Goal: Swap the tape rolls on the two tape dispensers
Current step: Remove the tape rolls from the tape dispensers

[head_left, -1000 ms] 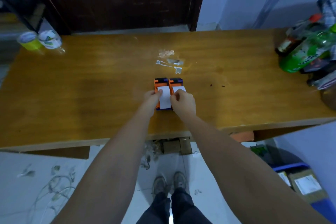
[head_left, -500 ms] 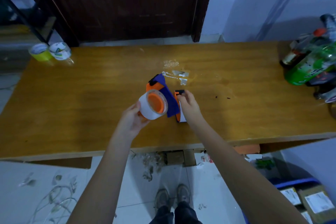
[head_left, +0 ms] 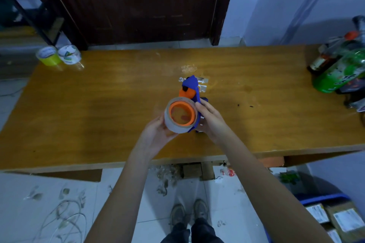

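Blue-orange tape dispenser (head_left: 190, 92) held above the surface (head_left: 98, 104), tape roll (head_left: 180, 114) on its orange hub; left hand (head_left: 158, 134) grip clamped on roll, right hand (head_left: 212, 120) grip on dispenser body. Second dispenser hidden behind right hand. Green bottle (head_left: 339, 73) label unreadable

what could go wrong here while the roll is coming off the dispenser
1. The tape roll is cupped from below by the left hand over the table; if it pops off the orange hub suddenly it could drop and roll away.
2. The right hand grips the blue dispenser body; its fingers may stray toward the cutter end.
3. The second dispenser is mostly hidden behind that hand and could get knocked.
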A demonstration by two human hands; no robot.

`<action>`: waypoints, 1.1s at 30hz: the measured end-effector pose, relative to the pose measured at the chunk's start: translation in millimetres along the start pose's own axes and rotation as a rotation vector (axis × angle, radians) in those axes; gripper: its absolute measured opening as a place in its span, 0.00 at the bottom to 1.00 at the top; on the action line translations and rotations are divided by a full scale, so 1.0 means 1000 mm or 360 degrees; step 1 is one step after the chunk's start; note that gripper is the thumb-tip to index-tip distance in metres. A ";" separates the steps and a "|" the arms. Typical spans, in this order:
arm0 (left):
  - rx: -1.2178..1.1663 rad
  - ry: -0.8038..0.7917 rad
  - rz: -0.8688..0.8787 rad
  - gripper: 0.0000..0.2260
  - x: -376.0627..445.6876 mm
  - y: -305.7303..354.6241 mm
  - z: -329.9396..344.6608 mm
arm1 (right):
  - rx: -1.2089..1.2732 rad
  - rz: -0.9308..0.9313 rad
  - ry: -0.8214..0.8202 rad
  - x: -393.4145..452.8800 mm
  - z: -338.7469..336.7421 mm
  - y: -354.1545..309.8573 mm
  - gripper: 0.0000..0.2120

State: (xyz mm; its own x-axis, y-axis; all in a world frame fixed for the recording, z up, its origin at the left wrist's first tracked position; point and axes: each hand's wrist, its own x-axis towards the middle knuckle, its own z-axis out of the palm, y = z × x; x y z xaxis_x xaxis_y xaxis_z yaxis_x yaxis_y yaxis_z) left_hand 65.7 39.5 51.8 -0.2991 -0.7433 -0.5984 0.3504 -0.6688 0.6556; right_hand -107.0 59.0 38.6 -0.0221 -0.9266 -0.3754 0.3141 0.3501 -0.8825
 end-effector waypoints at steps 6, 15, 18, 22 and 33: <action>0.1432 -0.0281 0.0658 0.50 0.004 0.001 -0.014 | -0.0036 -0.0036 -0.0027 -0.006 -0.007 0.007 0.23; 0.1747 -0.0249 0.1160 0.41 0.009 -0.008 -0.010 | -0.0001 -0.0004 -0.0043 -0.003 -0.010 0.006 0.23; 0.1626 -0.0352 0.1207 0.39 0.005 -0.006 -0.006 | 0.0028 0.0063 -0.0057 -0.003 -0.015 0.005 0.23; 0.1562 -0.0483 0.1247 0.39 0.004 -0.006 -0.004 | 0.0075 0.0112 -0.0076 -0.003 -0.021 0.008 0.22; 0.0266 -0.0193 0.0906 0.43 0.001 -0.006 0.001 | 0.0206 0.0133 -0.0035 -0.001 -0.021 0.017 0.10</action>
State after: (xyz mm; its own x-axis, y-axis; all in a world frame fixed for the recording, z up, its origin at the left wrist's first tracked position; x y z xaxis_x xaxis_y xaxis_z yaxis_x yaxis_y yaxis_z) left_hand 62.0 42.7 47.4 -0.2082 -0.9746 -0.0822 0.3437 -0.1516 0.9268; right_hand -121.4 69.0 18.6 0.0295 -0.8983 -0.4384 0.4337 0.4067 -0.8041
